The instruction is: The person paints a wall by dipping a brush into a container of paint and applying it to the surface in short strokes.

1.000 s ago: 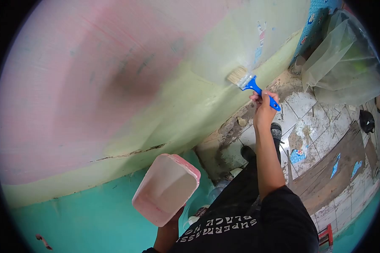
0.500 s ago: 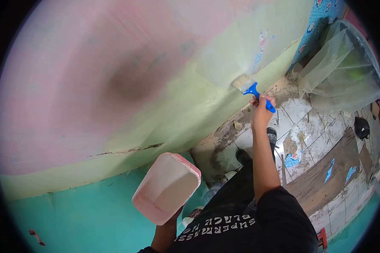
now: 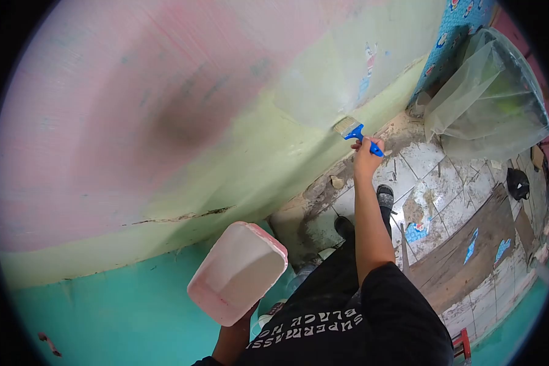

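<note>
My right hand point(image 3: 367, 160) is closed around the blue handle of a wide paintbrush point(image 3: 349, 129). The brush's pale bristles rest at the wall point(image 3: 299, 140), low on its yellow-green band, just below a whitish, wet-looking patch. At the lower middle, my left hand point(image 3: 245, 318) supports a pink plastic tub point(image 3: 208, 285) from beneath, its fingers mostly hidden by the tub. The tub tilts toward me, and a whitish coating or liquid shows inside it.
Clear plastic sheeting point(image 3: 470, 104) covers a large rounded object at right. Debris and a brown board point(image 3: 463, 268) lie on the dirty tiled floor point(image 3: 424, 161). A black bag point(image 3: 518, 184) sits farther right. A crack point(image 3: 183, 218) runs along the wall above the teal section point(image 3: 122, 317).
My right hand and the brush have moved slightly down the wall. The whole view has shifted a little, while the tub stays held at nearly the same spot.
</note>
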Action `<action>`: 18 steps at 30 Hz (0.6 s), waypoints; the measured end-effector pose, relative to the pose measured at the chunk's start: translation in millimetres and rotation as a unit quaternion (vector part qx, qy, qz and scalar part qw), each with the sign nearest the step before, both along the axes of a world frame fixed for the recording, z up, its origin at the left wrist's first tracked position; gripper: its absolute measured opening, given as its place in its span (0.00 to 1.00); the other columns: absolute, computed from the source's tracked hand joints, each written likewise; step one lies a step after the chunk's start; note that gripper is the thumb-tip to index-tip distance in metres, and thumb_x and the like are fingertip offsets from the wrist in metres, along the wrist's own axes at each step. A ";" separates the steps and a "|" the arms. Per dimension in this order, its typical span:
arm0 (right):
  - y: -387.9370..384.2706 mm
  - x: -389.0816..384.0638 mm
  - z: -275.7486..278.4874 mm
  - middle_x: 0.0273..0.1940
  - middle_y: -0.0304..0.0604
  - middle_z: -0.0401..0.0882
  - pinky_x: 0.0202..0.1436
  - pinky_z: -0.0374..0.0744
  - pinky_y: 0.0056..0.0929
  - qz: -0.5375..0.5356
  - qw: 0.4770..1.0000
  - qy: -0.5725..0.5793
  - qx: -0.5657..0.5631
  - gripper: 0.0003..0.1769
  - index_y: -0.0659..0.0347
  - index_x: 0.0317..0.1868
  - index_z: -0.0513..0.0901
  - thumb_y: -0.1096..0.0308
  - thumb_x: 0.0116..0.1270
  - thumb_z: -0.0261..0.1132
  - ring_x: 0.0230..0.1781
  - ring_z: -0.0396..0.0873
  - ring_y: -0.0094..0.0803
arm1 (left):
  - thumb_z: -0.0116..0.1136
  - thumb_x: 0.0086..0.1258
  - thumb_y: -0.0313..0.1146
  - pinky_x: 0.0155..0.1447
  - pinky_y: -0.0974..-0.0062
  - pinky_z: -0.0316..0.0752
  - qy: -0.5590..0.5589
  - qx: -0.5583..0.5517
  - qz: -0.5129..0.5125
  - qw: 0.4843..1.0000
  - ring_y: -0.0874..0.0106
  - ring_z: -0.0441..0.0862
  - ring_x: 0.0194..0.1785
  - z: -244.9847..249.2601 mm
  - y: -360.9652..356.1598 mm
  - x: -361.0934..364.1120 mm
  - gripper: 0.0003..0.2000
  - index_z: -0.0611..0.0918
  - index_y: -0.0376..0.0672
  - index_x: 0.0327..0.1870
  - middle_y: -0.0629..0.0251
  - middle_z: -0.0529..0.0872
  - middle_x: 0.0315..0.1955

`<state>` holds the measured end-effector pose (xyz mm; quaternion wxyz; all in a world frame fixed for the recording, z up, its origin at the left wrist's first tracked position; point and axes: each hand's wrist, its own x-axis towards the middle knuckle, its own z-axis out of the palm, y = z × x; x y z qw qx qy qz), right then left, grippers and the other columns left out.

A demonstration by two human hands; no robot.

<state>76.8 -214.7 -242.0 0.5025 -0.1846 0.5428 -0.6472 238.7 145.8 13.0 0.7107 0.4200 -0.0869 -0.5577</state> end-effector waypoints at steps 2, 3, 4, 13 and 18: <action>-8.2 5.8 3.9 0.29 0.48 0.81 0.32 0.77 0.26 0.021 0.999 0.032 -0.016 0.06 0.63 0.37 0.71 0.71 0.70 0.59 0.24 0.82 0.30 | 0.59 0.69 0.47 0.47 0.57 0.85 -0.003 -0.002 0.001 1.000 0.58 0.81 0.56 0.8 2.2 1.4 0.27 0.72 0.46 0.66 0.58 0.77 0.61; -11.3 10.4 6.7 0.29 0.48 0.81 0.31 0.76 0.25 0.032 0.998 0.047 -0.024 0.06 0.63 0.37 0.71 0.71 0.70 0.59 0.24 0.82 0.31 | 0.59 0.69 0.47 0.47 0.57 0.85 -0.005 -0.003 0.001 1.000 0.58 0.81 0.56 0.0 -1.0 0.9 0.27 0.72 0.46 0.66 0.59 0.77 0.61; -14.1 11.2 25.0 0.30 0.48 0.82 0.32 0.78 0.26 0.043 0.998 0.009 -0.034 0.06 0.63 0.36 0.71 0.71 0.71 0.59 0.25 0.82 0.31 | 0.59 0.69 0.47 0.47 0.57 0.85 -0.007 -0.003 0.002 1.000 0.58 0.81 0.56 1.4 7.1 1.2 0.27 0.72 0.46 0.66 0.59 0.77 0.61; -5.3 -9.8 19.1 0.31 0.48 0.81 0.33 0.78 0.27 -0.002 1.000 -0.026 -0.003 0.06 0.64 0.38 0.70 0.71 0.70 0.58 0.26 0.84 0.33 | 0.58 0.69 0.47 0.46 0.57 0.86 -0.005 0.003 0.011 1.000 0.58 0.82 0.55 -0.4 8.2 -0.6 0.27 0.73 0.46 0.66 0.59 0.78 0.61; -14.6 3.1 60.9 0.32 0.49 0.82 0.37 0.79 0.28 0.071 0.994 -0.056 -0.058 0.06 0.64 0.40 0.71 0.71 0.71 0.59 0.29 0.84 0.32 | 0.58 0.69 0.48 0.45 0.57 0.86 -0.014 0.004 0.018 1.000 0.58 0.83 0.55 -0.6 5.2 0.4 0.26 0.73 0.46 0.65 0.59 0.78 0.60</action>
